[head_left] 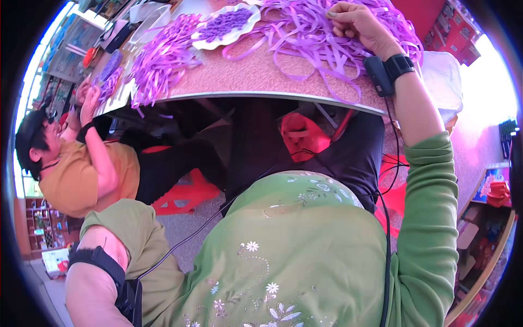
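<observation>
The right hand (357, 24) rests on the table (261, 73), fingers curled into a heap of purple ribbons (321, 38); whether they pinch a strand cannot be told. The left hand is out of view. A white plate (227, 24) lies just left of the heap.

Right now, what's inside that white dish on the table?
The white dish holds a heap of small purple pieces, apparently made from the ribbon. Loose purple ribbon strips lie around it. The heap covers the dish's bottom.
</observation>
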A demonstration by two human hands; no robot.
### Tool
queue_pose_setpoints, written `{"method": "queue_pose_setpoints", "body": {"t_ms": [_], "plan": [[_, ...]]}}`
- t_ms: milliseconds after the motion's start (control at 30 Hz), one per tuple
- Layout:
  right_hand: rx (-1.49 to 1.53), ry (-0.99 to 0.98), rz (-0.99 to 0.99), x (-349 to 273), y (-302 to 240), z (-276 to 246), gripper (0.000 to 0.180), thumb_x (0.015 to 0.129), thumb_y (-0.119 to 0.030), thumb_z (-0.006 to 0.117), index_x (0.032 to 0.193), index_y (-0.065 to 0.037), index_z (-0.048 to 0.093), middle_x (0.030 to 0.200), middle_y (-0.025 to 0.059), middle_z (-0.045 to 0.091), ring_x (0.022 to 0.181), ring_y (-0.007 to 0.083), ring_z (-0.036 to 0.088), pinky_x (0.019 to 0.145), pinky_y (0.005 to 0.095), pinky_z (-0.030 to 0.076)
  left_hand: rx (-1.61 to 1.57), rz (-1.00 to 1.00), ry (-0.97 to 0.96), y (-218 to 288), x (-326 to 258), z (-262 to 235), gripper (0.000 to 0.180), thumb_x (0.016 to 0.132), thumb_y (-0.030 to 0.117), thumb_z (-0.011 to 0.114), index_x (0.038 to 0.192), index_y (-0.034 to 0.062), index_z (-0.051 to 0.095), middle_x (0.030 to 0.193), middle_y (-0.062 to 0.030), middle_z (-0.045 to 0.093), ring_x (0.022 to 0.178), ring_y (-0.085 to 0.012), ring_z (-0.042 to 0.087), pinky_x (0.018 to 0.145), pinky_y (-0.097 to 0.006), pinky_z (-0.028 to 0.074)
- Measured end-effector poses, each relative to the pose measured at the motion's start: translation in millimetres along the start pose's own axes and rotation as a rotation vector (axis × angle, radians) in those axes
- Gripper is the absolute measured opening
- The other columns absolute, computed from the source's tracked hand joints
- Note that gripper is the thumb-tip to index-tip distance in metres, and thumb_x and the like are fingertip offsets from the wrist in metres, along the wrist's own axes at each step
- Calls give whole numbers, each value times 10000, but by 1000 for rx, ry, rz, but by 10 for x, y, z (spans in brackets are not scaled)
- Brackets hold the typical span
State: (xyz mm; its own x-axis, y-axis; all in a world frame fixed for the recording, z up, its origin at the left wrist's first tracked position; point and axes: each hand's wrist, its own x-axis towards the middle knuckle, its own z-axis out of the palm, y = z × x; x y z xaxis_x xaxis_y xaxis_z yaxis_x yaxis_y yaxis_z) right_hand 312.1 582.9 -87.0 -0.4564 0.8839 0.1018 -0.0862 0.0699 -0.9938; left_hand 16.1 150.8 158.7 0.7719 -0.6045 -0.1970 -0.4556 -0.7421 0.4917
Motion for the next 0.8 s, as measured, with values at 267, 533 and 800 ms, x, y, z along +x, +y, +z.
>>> {"method": "queue_pose_setpoints", "body": {"t_ms": [267, 533, 800], "plan": [[-114, -90, -60, 116, 179, -174, 92, 944, -172, 601, 945, -80, 600, 679, -38, 535, 572, 49, 534, 478, 169, 305, -727, -24, 506, -574, 443, -202, 296, 759, 258, 598, 993, 75, 590, 871, -66, 581, 849, -244, 578, 678, -467, 434], [-104, -42, -42, 21, 159, -178, 121, 948, -172, 599, 983, -58, 617, 686, -30, 541, 589, 44, 522, 489, 166, 296, -383, -179, 738, -343, 438, -21, 278, 795, 249, 603, 1005, 67, 617, 875, -75, 616, 809, -226, 581, 677, -410, 443], [-149, -42, -21, 94, 211, -231, 126, 956, -173, 578, 966, -50, 601, 705, -23, 539, 602, 47, 523, 491, 170, 311, -354, -116, 695, -306, 263, 23, 245, 822, 219, 557, 996, 52, 602, 830, -111, 610, 790, -224, 589, 588, -409, 449]]}}
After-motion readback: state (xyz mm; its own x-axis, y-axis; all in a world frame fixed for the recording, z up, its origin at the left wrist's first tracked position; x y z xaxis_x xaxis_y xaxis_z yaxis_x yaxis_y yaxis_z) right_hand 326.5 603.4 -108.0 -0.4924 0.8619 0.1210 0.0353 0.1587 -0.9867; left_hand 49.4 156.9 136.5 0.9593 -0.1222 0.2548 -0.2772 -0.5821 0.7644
